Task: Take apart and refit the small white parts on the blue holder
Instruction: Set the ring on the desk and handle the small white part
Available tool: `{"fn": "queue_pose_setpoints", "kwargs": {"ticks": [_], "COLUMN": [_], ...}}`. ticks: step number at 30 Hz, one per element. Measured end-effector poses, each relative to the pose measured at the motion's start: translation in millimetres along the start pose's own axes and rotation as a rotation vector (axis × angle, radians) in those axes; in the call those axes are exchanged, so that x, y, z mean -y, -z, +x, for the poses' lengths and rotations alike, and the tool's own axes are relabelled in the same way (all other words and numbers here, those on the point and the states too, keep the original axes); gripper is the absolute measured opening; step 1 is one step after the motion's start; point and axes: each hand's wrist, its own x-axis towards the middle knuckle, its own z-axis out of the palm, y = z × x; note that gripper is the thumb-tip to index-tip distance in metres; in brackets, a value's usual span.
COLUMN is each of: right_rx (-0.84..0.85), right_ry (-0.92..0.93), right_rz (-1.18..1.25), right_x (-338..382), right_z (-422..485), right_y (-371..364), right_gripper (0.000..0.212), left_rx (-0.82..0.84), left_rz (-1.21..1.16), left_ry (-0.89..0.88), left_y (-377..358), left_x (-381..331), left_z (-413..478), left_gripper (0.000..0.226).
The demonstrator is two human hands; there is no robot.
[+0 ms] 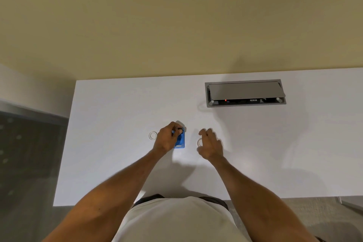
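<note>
A small blue holder [180,141] lies on the white table [117,124] near its middle. My left hand [167,137] rests over the holder's left and far part, with thumb and fingers pinched on a small dark piece at its far end. One white ring [152,135] lies flat on the table just left of that hand. A second white ring [200,142] lies to the right of the holder, partly hidden by my right hand [211,144]. That hand hovers over it with fingers curled and apart, holding nothing.
A grey cable box [245,93] with its lid half raised is set into the table at the back right; a red light shows inside. The table's left edge [66,133] drops to a dark floor. A yellowish wall stands behind.
</note>
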Motion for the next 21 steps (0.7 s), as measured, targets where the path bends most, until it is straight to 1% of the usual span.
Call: {"fn": "queue_pose_setpoints", "kwargs": {"ticks": [3, 7, 9, 13, 15, 19, 21], "right_rx": [-0.046, -0.122, -0.146, -0.143, -0.137, -0.074, -0.072], "right_ry": [0.022, 0.015, 0.009, 0.008, 0.008, 0.036, 0.068], "right_rz": [-0.080, -0.148, -0.155, -0.108, -0.038, 0.254, 0.332], "right_x": [-1.4, 2.0, 4.0, 5.7, 3.8, 2.6, 5.1], "right_z": [-0.5, -3.0, -3.5, -5.9, -6.4, -6.8, -5.6], "right_y": [-7.6, -15.7, -17.7, -13.0, -8.1, 5.1, 12.5], "right_gripper": [0.073, 0.075, 0.074, 0.065, 0.060, 0.046, 0.043], "left_rx": [0.024, 0.034, 0.026, 0.020, 0.015, 0.006, 0.003], "left_rz": [-0.001, 0.005, 0.004, -0.005, -0.008, -0.034, -0.054], "left_ry": [-0.011, 0.028, 0.032, 0.037, 0.035, 0.010, -0.013], "left_y": [0.8, 3.4, 4.6, 8.6, 9.7, 8.3, 7.5], "left_x": [1.9, 7.6, 10.4, 11.4, 10.6, 8.5, 5.6], "left_z": [-2.3, -5.5, -5.7, -6.5, -5.6, -5.5, -7.7], "left_gripper": [0.002, 0.001, 0.007, 0.016, 0.016, 0.013, 0.008]}}
